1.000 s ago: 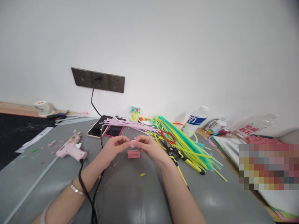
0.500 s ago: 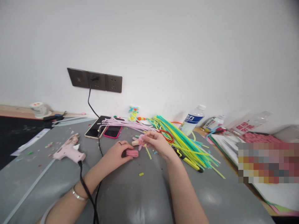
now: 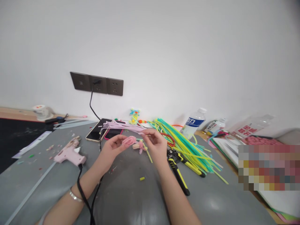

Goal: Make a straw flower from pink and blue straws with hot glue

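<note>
My left hand pinches a coiled pink pipe-cleaner piece between thumb and fingers, held up off the table. My right hand has its fingertips closed at the right ends of a bundle of lilac pipe cleaners; how many it grips is unclear. Below and between the hands, a small pink flower-like piece lies on the grey table. A short yellow-green stem lies beside it. Yellow and black pliers rest by my right wrist.
Green and yellow pipe cleaners are heaped at right, before a bottle. A pink glue gun lies at left; its black cord crosses my left forearm. Two phones lie behind the left hand. Paper sheets are stacked at far right.
My right hand has let go of the small flower-like piece, now on the table, and moved to the lilac pipe cleaners. My left hand has raised and tilted the pink coil.
</note>
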A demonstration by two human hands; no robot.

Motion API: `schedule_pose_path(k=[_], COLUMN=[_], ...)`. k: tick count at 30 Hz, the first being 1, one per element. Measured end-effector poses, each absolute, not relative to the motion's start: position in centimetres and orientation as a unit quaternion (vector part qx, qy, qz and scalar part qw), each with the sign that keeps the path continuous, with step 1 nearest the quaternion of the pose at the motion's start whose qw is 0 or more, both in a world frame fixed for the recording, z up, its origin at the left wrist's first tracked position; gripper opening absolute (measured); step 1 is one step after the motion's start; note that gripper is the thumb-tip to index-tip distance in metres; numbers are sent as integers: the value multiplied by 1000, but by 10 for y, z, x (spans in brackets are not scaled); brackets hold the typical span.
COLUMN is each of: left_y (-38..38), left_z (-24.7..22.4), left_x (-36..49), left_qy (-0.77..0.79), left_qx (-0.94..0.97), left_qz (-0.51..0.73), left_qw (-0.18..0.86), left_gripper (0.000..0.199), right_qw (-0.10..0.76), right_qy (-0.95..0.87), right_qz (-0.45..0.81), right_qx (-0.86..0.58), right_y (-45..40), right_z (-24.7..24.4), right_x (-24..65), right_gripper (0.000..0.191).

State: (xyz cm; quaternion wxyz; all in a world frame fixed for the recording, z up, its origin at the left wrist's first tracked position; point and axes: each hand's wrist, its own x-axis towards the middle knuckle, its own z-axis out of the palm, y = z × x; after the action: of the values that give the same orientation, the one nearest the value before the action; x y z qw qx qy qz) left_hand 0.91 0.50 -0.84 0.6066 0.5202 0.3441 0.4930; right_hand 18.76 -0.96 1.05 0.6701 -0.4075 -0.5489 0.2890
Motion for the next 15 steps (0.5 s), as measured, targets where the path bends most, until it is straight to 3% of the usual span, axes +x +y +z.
schedule_pose_path(k=[2, 9, 15], left_y=[3, 1, 4], left_z=[-7, -6, -7], left_x=[10, 11, 10], left_qy=[341, 332, 319], left_qx=[505, 489, 498], left_qz=[502, 517, 585], left_qw=[614, 619, 556], left_gripper=[32, 31, 26], right_qw=[667, 641, 623], right_qy=[-594, -663, -683], right_qz=[252, 150, 134], right_qx=[-372, -356, -357], right_y=[-13, -19, -25], right_z=[11, 16, 21], right_x=[182, 175, 171], right_gripper=[5, 11, 12])
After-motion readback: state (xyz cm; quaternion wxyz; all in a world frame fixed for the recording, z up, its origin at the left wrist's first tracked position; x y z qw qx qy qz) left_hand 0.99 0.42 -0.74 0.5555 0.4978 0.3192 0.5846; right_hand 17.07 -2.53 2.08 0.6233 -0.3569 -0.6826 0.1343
